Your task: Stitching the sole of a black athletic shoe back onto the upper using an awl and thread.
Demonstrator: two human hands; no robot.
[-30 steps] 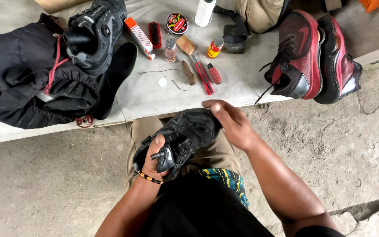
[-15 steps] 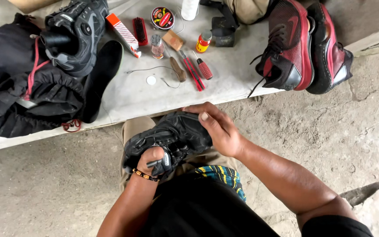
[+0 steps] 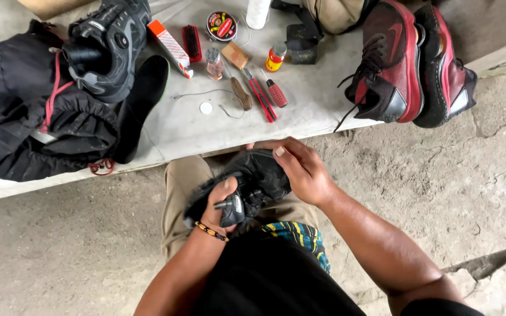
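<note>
A black shoe is gripped by both hands, left and right (over the lap).

Right hand slid from the far end of the black shoe down over its top, left hand shifted its grip nearer the heel, and the shoe dropped lower onto the lap.

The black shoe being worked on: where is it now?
In the head view, the black shoe sits low centre on the person's lap, held between left hand and right hand, below the bench.
</note>
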